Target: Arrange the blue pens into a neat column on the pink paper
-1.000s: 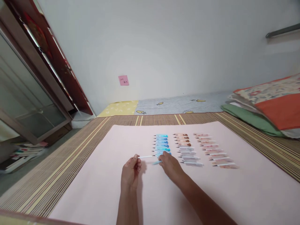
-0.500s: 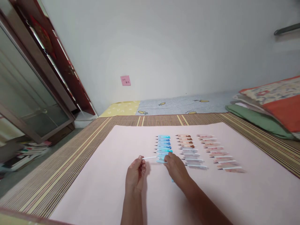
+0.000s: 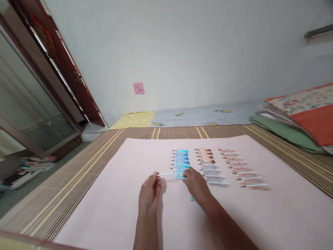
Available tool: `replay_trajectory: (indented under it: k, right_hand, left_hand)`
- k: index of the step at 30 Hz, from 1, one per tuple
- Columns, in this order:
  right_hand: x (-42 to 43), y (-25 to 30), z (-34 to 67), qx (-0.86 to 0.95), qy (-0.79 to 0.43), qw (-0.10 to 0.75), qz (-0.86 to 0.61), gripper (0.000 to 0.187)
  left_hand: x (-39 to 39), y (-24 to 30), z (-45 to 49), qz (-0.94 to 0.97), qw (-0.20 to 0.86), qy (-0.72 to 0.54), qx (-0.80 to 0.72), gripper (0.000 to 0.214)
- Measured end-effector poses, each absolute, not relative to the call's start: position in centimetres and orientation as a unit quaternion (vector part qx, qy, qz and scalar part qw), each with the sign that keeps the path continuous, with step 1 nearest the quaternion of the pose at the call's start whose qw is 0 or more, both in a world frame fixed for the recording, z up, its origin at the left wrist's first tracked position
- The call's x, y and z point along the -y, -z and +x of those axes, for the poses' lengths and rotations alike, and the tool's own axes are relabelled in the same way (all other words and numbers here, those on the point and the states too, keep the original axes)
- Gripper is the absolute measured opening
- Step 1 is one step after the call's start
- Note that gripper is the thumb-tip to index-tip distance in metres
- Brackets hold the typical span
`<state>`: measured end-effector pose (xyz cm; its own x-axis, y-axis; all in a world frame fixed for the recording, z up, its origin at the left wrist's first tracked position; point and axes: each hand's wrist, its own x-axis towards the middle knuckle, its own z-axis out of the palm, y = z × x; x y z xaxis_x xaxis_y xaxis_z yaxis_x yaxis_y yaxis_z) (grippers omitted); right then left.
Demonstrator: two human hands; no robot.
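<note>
My left hand [image 3: 151, 190] pinches one end of a thin white pen refill [image 3: 165, 174]. The refill points right, its far end close to the blue column. My right hand [image 3: 197, 184] is closed at the right end of a light blue pen barrel [image 3: 179, 177], the nearest one of that column; its fingertips are partly hidden. Above it, several blue pen barrels [image 3: 181, 157] lie stacked in a column with dark-tipped white refills between them. A small light blue piece [image 3: 192, 199] lies beside my right wrist, partly covered by it.
Brown pen barrels [image 3: 204, 153] and greyish clear ones [image 3: 212, 172] form a middle column. Pinkish pen barrels [image 3: 241, 170] with refills lie to the right. All rest on a pale pink sheet [image 3: 117, 194] over a striped mat [image 3: 65, 180]. Folded bedding [image 3: 288, 135] sits at the far right.
Both hands have stayed nearly in place, the refill still in my left hand. My right hand shifted very slightly, and more of the small light blue piece by its wrist shows.
</note>
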<state>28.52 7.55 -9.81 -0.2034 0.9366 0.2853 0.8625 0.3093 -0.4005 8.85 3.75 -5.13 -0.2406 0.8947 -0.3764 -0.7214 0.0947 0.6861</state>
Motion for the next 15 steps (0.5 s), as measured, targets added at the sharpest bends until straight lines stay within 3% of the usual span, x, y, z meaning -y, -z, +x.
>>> replay_trajectory:
  k: [8,12,15]
  right_hand:
    - [-7.4,9.3,28.8,0.772,-0.09,0.233,-0.585,0.017]
    - [-7.5,9.4,28.9,0.769,-0.102,0.242,-0.583,0.017]
    - [-7.4,9.1,29.2,0.751,-0.154,0.307,-0.564,0.013]
  left_hand:
    - [-3.7,5.3,8.9,0.12,0.608,-0.66,-0.424,0.01]
    - [-3.8,5.7,8.9,0.163,0.593,-0.65,-0.446,0.028]
    - [-3.9,6.4,9.1,0.213,0.58,-0.629,-0.472,0.042]
